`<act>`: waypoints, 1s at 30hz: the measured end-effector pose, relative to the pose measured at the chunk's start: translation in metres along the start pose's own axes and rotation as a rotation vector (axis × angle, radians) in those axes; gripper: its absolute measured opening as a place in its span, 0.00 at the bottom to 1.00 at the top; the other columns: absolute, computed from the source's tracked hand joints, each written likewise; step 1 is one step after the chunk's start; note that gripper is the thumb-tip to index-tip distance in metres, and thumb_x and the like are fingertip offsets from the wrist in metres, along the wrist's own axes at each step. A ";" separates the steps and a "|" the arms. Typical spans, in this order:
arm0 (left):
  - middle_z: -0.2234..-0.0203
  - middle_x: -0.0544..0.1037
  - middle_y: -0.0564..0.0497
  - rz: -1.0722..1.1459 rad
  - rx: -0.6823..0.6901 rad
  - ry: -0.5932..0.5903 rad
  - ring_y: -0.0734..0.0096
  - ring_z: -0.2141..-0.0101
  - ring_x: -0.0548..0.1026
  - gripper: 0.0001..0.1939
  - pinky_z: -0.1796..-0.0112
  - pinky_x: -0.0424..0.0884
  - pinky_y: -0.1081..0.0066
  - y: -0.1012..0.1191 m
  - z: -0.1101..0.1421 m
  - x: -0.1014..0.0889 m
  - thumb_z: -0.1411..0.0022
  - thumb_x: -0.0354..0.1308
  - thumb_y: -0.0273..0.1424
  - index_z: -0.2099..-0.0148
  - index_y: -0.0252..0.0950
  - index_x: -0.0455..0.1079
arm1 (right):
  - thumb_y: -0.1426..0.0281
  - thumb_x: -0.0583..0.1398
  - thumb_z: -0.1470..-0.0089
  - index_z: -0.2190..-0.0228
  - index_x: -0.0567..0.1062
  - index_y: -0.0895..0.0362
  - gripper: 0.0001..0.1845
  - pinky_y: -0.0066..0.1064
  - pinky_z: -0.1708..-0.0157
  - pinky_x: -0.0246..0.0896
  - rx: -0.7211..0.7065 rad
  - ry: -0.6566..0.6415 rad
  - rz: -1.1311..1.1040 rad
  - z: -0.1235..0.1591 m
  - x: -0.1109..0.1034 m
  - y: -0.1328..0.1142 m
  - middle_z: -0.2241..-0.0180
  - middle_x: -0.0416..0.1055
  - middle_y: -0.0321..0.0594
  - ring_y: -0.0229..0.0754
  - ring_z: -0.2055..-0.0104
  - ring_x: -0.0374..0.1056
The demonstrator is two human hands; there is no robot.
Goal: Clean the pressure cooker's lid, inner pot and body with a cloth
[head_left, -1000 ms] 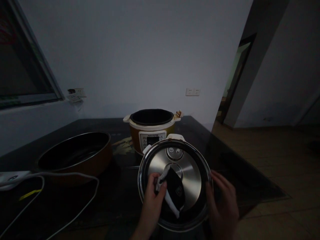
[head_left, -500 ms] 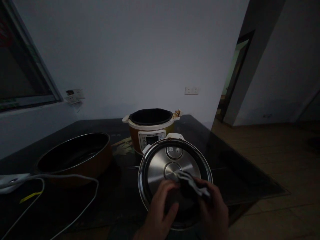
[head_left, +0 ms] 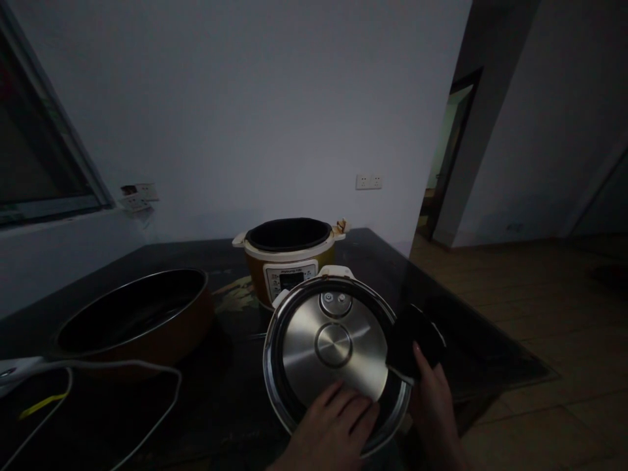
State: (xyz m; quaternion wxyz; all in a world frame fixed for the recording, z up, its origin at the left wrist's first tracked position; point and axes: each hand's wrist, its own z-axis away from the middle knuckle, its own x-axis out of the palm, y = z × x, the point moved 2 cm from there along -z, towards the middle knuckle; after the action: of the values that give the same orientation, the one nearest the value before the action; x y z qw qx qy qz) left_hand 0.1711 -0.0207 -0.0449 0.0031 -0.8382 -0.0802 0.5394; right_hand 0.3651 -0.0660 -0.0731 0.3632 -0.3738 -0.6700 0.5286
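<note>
A round pressure cooker lid (head_left: pixel 363 340) stands tilted, its shiny metal inner face and dark sealing ring toward me. My left hand (head_left: pixel 338 422) lies on the lower part of that face, fingers stretched and slightly bent, gripping nothing. At the lid's right edge my right hand (head_left: pixel 434 396) is closed on a black cloth (head_left: pixel 415 340) with pale edging, thumb on top. Right behind the lid is the brown and white electric pressure cooker (head_left: pixel 258 278), open at the top, its control panel partly covered by the lid.
A wide brown pan (head_left: pixel 191 327) with a dark inside sits on the dark table (head_left: pixel 230 405) at left. Near it lie a white power strip (head_left: pixel 19 369), a looping pale cable (head_left: pixel 169 405) and a yellow tag (head_left: pixel 42 407). Wall sockets (head_left: pixel 369 182) are behind.
My right hand has carried the cloth from the lid's middle to its right edge, and the cloth is spread flatter. My left hand has moved from beside the cloth onto the lid's lower face.
</note>
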 end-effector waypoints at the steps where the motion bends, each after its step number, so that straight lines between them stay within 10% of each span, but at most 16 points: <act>1: 0.55 0.78 0.53 -0.041 0.005 0.069 0.71 0.55 0.74 0.22 0.50 0.66 0.68 0.003 0.001 0.003 0.36 0.56 0.38 0.43 0.35 0.62 | 0.54 0.60 0.54 0.51 0.73 0.54 0.30 0.46 0.49 0.62 0.013 0.018 0.013 0.002 -0.002 0.001 0.53 0.72 0.42 0.56 0.44 0.63; 7: 0.63 0.80 0.57 -0.150 -0.018 0.386 0.77 0.62 0.75 0.14 0.58 0.69 0.74 0.017 0.008 0.013 0.30 0.44 0.27 0.49 0.35 0.68 | 0.53 0.61 0.54 0.45 0.68 0.56 0.37 0.46 0.51 0.64 0.048 0.071 0.064 0.021 -0.001 0.007 0.50 0.71 0.42 0.58 0.45 0.64; 23: 0.75 0.75 0.57 -0.151 -0.005 0.431 0.76 0.76 0.71 0.13 0.75 0.62 0.72 0.016 0.005 -0.001 0.31 0.45 0.27 0.57 0.38 0.71 | 0.63 0.70 0.72 0.55 0.74 0.47 0.36 0.55 0.58 0.63 -0.135 0.054 0.187 0.037 -0.066 0.057 0.58 0.76 0.41 0.65 0.51 0.67; 30: 0.76 0.76 0.58 -0.144 0.044 0.475 0.77 0.77 0.71 0.17 0.76 0.63 0.73 0.011 0.009 -0.008 0.29 0.40 0.27 0.58 0.41 0.72 | 0.56 0.68 0.71 0.59 0.77 0.54 0.33 0.55 0.47 0.55 -0.118 0.097 0.182 0.009 -0.045 0.012 0.50 0.72 0.47 0.69 0.43 0.59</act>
State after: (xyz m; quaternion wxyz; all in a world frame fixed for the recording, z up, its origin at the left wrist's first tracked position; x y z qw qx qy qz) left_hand 0.1616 -0.0338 -0.0423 0.0785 -0.9333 -0.1250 0.3273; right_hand 0.3794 -0.1077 -0.0900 0.3231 -0.4791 -0.6450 0.5001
